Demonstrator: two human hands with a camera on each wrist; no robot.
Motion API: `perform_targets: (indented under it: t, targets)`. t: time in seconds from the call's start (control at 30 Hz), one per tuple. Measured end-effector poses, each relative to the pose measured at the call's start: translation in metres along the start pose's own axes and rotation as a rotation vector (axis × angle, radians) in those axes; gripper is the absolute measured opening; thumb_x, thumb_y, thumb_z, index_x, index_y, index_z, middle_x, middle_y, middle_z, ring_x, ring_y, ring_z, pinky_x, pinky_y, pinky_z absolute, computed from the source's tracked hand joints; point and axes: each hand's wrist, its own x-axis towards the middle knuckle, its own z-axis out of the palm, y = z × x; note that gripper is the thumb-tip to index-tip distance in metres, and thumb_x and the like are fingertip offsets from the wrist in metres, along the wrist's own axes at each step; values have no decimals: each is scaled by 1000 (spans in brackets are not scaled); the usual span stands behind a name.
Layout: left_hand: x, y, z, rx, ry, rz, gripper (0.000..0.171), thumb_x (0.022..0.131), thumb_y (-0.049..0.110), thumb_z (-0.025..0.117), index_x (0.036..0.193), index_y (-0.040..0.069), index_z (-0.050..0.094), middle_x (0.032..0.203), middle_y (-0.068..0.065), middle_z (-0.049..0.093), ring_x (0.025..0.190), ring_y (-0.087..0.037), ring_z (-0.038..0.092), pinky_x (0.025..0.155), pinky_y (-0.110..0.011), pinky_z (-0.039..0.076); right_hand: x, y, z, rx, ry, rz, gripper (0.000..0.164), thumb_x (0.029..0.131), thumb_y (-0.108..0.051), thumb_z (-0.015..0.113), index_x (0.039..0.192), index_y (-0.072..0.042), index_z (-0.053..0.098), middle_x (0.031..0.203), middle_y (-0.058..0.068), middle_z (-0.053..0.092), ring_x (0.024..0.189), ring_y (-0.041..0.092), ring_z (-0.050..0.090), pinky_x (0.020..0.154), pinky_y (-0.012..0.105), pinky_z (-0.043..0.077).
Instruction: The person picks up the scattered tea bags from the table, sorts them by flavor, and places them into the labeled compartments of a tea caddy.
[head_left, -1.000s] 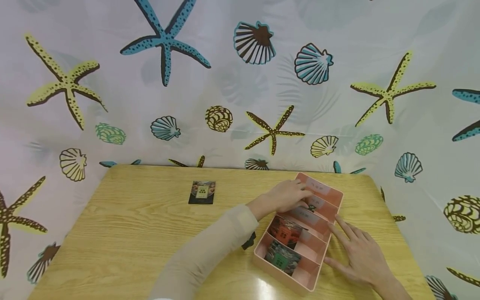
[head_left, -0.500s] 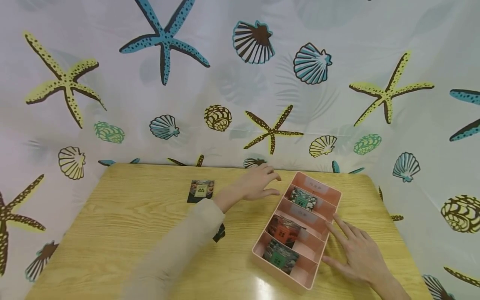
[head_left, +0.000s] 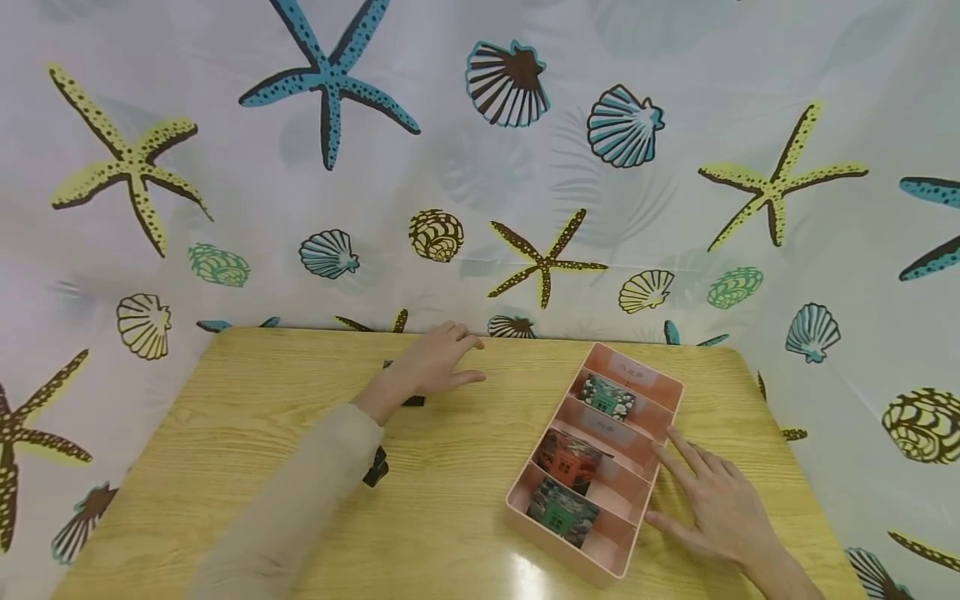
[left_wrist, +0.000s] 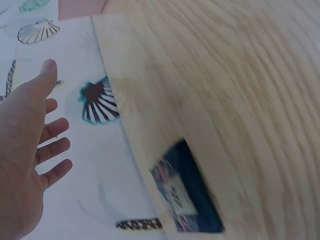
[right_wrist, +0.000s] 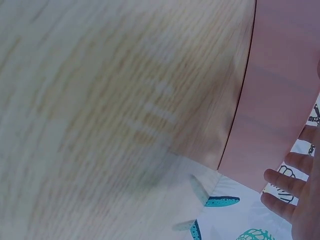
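Note:
My left hand (head_left: 427, 367), fingers loosely extended and holding nothing, is above the back of the table. Beneath that hand lies a dark square packet (head_left: 415, 401), mostly hidden in the head view; the left wrist view shows this packet (left_wrist: 192, 195) with a pale label. Another dark packet (head_left: 377, 467) peeks out from under the left sleeve. My right hand (head_left: 720, 504) rests with spread fingers along the right side of a pink divided box (head_left: 570, 560). Inside it are a green-labelled packet (head_left: 607, 398), a red one (head_left: 567, 461) and another green one (head_left: 562, 512) in separate compartments.
Pale paper labels (head_left: 632, 367) with writing stick to the compartment walls. A light wooden table (head_left: 225, 400) holds everything. Behind and beside it hangs a white cloth (head_left: 375, 192) printed with starfish and shells.
My left hand has come out of the box and swept left across the table to the dark packet. A green-labelled packet now shows in the second compartment. The right hand stays put.

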Motion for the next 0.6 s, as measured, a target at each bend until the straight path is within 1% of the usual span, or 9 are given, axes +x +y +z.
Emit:
perform_targets:
  t: [0.07,0.2,0.33,0.47,0.6]
  targets:
    - [-6,-11,3,11,-6,-30,61,102,56,63,144,11,60,141,-13,61,135,-33,56,118,-50,46,0,0,0,-3,-4,0,94,85,-79,66,156,-19,52,162,14,49,124,40,67,100,58,56]
    - [-18,-35,15,36,-8,-80,67,101,57,65,148,9,58,145,-16,60,138,-37,55,118,-54,45,1,0,0,-3,-7,0,94,85,-78,65,156,-19,52,162,15,49,123,40,67,100,58,56]
    - [-30,-55,28,23,-31,-143,75,100,59,64,154,8,52,150,-19,57,144,-41,51,121,-59,41,1,0,0,-1,-6,2,94,85,-78,66,156,-19,52,162,15,49,123,41,67,99,58,56]
    - [-40,-67,39,9,-67,-206,81,101,61,62,158,6,46,156,-23,52,147,-44,47,119,-61,41,1,0,0,-4,-9,6,94,85,-78,66,157,-19,52,162,15,49,122,41,68,99,58,56]
    - [-47,-72,46,13,-85,-234,84,101,63,60,159,5,43,158,-25,49,147,-46,47,117,-62,43,1,1,-1,-10,-10,4,94,85,-79,65,157,-19,52,162,14,49,121,41,68,98,57,57]
